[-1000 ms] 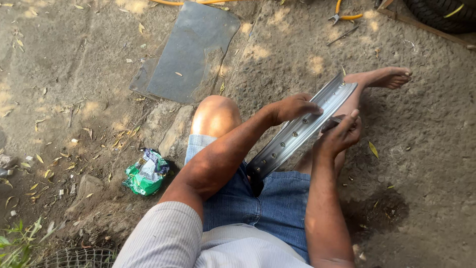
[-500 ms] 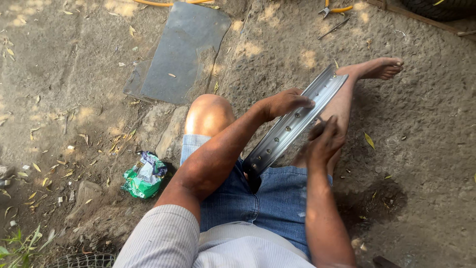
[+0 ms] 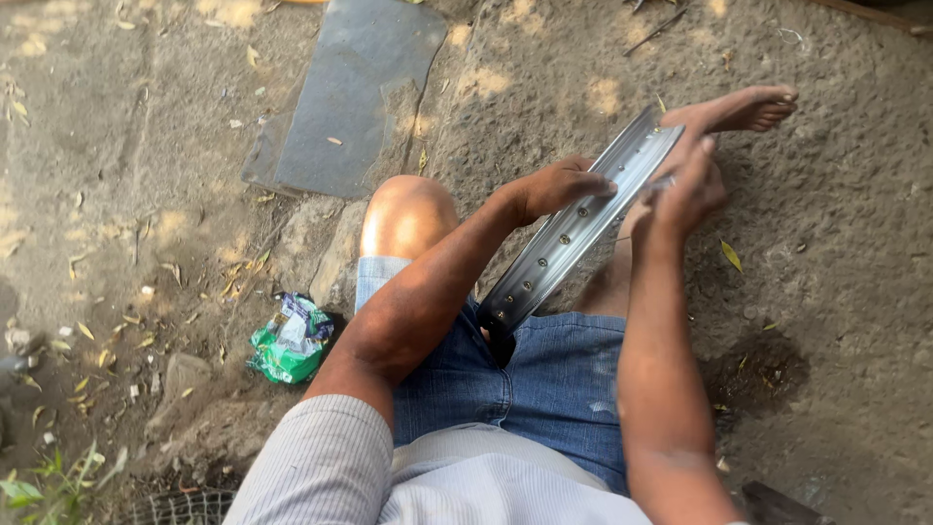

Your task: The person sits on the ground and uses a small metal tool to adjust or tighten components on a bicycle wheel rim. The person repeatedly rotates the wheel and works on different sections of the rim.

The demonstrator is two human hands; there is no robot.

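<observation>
1. Fingers of the left hand (image 3: 559,185) curl over the upper edge of the metal wheel rim (image 3: 573,233), gripping it from the person's left side.
2. Fingers of the right hand (image 3: 685,190) are drawn together and pinched on a small thin piece at the far edge of the rim; that piece is too small to make out.
3. Seen edge-on, the rim runs diagonally from the lap up toward the bare foot (image 3: 743,107). Its inner channel faces the camera and shows a row of small holes.
4. Its lower end rests against the blue denim shorts (image 3: 544,379), between the thighs; its upper end lies close to the outstretched leg and foot.
5. A bent knee (image 3: 408,214) stands to the left of the rim, catching the light.
6. Both forearms reach forward from striped light sleeves (image 3: 321,467) at the bottom of the view.
7. Bare, packed dirt ground (image 3: 846,292) lies all around, strewn with dry leaves.
8. A crumpled green wrapper (image 3: 290,340) lies on the ground left of the thigh, well apart from the rim.
9. A flat grey slab (image 3: 355,97) lies farther away, beyond the knee.
10. A dark damp patch (image 3: 758,374) marks the dirt just right of the right forearm.
</observation>
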